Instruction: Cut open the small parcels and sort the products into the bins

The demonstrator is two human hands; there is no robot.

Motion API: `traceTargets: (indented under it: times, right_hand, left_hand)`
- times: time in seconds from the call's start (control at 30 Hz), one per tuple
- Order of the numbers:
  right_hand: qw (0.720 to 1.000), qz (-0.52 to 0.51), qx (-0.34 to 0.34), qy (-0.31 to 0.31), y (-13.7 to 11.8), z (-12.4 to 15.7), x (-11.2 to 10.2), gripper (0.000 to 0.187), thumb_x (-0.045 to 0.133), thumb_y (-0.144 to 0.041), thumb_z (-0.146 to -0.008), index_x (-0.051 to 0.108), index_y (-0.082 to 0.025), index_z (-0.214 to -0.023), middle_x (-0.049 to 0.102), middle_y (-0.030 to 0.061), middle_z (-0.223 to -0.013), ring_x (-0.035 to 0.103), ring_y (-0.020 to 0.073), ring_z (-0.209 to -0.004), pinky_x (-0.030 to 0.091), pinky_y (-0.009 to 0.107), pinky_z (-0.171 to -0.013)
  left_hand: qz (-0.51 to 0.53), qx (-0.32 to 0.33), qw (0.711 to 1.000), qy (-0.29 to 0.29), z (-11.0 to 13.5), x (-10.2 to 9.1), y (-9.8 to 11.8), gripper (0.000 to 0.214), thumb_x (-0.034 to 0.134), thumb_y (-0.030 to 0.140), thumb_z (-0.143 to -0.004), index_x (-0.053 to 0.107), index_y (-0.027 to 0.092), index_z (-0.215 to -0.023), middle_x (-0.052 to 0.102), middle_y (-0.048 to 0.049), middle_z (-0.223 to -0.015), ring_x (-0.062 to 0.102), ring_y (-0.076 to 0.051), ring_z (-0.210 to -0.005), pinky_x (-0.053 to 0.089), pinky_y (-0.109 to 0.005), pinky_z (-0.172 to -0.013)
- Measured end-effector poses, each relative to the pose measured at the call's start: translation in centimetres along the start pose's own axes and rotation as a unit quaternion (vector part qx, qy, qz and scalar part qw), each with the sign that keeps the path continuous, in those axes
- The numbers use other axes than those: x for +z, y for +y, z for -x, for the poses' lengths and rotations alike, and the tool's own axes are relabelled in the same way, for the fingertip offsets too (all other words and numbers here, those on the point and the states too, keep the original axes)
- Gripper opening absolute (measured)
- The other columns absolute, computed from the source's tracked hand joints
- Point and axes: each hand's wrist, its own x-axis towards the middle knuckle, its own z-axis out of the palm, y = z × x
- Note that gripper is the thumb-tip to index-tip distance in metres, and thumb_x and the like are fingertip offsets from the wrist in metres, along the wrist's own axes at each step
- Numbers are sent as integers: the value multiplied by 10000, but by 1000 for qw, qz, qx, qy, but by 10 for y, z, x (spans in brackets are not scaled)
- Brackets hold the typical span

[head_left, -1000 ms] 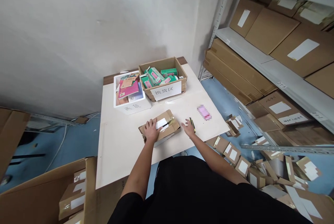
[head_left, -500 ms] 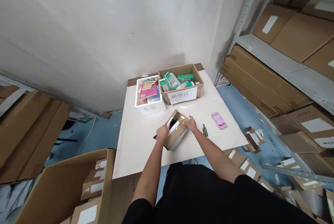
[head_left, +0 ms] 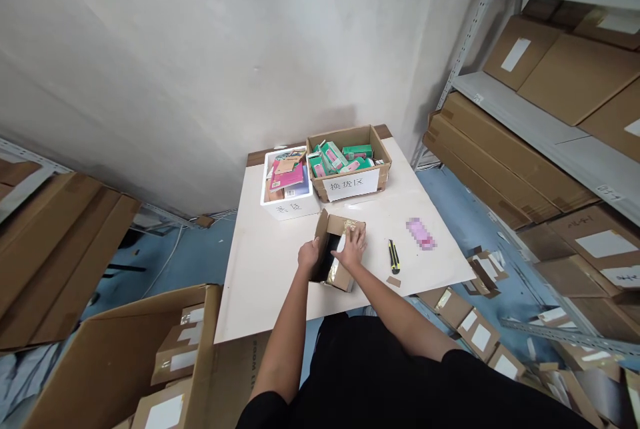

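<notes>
A small brown cardboard parcel [head_left: 336, 276] with taped flaps stands open on the white table [head_left: 260, 269], something dark showing inside. My left hand [head_left: 307, 256] grips its left flap. My right hand [head_left: 353, 248] is closed on the right flap with the white label. A yellow and black utility knife [head_left: 393, 256] lies just right of my right hand, untouched. A pink object [head_left: 420, 233], blurred, lies further right.
At the table's back stand a white bin [head_left: 293, 206] of books and a brown box [head_left: 350, 182] of green packets. A large carton [head_left: 120, 362] of parcels sits at lower left. Shelves [head_left: 550, 122] of cartons fill the right; opened boxes [head_left: 480, 336] litter the blue floor.
My right hand left the knife on the table and joined the left on the parcel. The flaps, shut a second ago, now stand spread open. The view swung left.
</notes>
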Motion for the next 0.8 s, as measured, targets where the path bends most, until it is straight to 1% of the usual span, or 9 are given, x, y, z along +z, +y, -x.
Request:
traceTargets:
  times: [0.07, 0.13, 0.27, 0.4, 0.5, 0.6, 0.67, 0.73, 0.8]
  right_hand:
    - [1000, -3, 3, -27, -6, 5, 3, 1169, 839, -349, -703, 202, -266, -1679, 29, 145, -1768, -117, 428, -1606, 158, 658, -1243]
    - [998, -37, -3, -42, -4, 0, -5, 1150, 796, -322, -709, 190, -258, -1684, 75, 130, -1768, -79, 397, -1617, 194, 609, -1258]
    - [989, -127, -52, -60, 14, -18, -36, 1057, 678, -281, -737, 213, -243, -1685, 273, 94, -1727, 147, 305, -1618, 274, 462, -1268]
    - [972, -216, -68, -64, 31, -19, -56, 1009, 608, -232, -724, 263, -237, -1672, 380, 102, -1680, 325, 288, -1561, 390, 422, -1200]
    - [947, -308, -57, -73, 36, -16, -60, 971, 556, -221, -713, 304, -234, -1651, 478, 110, -1616, 503, 288, -1441, 490, 397, -1101]
    - [907, -416, -14, -61, 39, -14, -56, 919, 523, -247, -717, 347, -236, -1619, 571, 109, -1533, 653, 282, -1249, 575, 380, -962]
    - [880, -473, 2, -35, 44, -14, -52, 881, 551, -273, -713, 403, -226, -1580, 588, 116, -1512, 665, 281, -1219, 582, 374, -944]
    - [864, -503, 14, -16, 53, -15, -50, 868, 604, -316, -725, 417, -216, -1567, 583, 136, -1508, 659, 281, -1230, 575, 378, -965]
    - [874, -485, 30, -6, 65, -17, -51, 894, 653, -395, -764, 371, -212, -1593, 554, 167, -1522, 656, 288, -1236, 568, 406, -986]
  left_hand:
    - [-6, -22, 1000, 19, 4, 7, 2, 682, 211, 534, -1071, 770, 146, -1098, 792, -208, -1079, 742, -330, -1041, 520, -382, -817]
    - [-11, -44, 998, 35, 6, 11, 1, 693, 196, 515, -1072, 767, 128, -1135, 779, -234, -1126, 736, -353, -1075, 526, -417, -846]
    - [-9, -69, 997, 46, 9, 12, -4, 676, 226, 500, -1071, 774, 110, -1139, 774, -247, -1144, 735, -365, -1086, 534, -426, -853]
    - [-3, -70, 996, 46, 11, 13, -9, 666, 244, 499, -1071, 778, 106, -1132, 780, -244, -1124, 740, -354, -1064, 532, -412, -839]
    - [-3, -62, 997, 49, 9, 17, -9, 647, 262, 499, -1069, 781, 112, -1090, 778, -248, -1110, 732, -358, -1071, 527, -415, -848]
    - [8, -51, 998, 46, 2, 16, -11, 618, 294, 489, -1067, 783, 115, -1007, 781, -240, -1069, 734, -349, -1045, 524, -400, -844]
    - [26, -45, 998, 32, -2, 11, -19, 599, 330, 508, -1060, 781, 136, -928, 795, -193, -990, 748, -315, -973, 530, -359, -808]
    - [43, -47, 998, 20, -2, 5, -32, 585, 356, 536, -1051, 778, 160, -904, 801, -139, -938, 754, -284, -919, 537, -325, -773]
    - [51, -62, 997, 21, 2, 2, -47, 567, 354, 544, -1049, 775, 165, -1035, 803, -128, -1010, 752, -289, -961, 550, -332, -791]
